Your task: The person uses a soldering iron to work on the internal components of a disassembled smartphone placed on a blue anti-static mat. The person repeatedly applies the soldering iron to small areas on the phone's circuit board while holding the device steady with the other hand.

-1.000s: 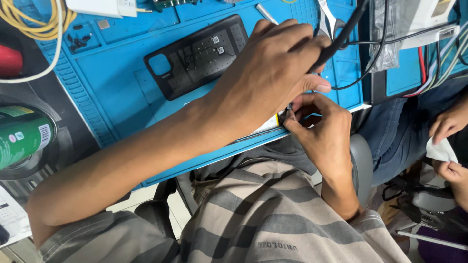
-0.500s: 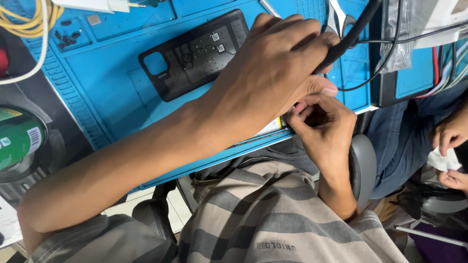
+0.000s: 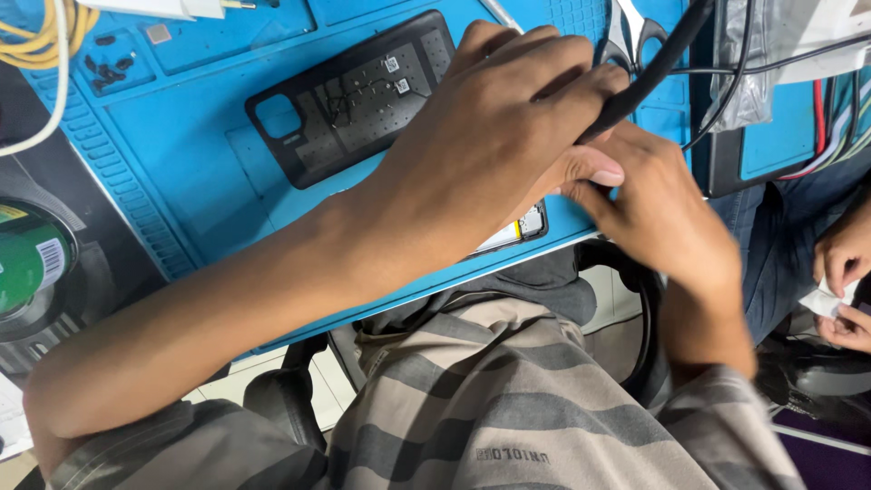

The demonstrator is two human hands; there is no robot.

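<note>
Left hand (image 3: 490, 136) has its grip closed around a black tool handle (image 3: 649, 77); right hand (image 3: 658, 213) touches it below, its grip hidden; cannot tell.

Short-sleeved shirt (image 3: 508, 408) in grey and tan stripes — bare forearms, left hand (image 3: 490, 136), right hand (image 3: 653, 209) — no gloves

Bare blue mat (image 3: 195, 195) at centre left of the frame leaves open room. The black phone back cover (image 3: 349, 95) blocks the upper middle. Scissors (image 3: 631, 36) and black cables (image 3: 726, 63) crowd the upper right, and yellow wire (image 3: 32, 36) fills the upper left corner.
</note>
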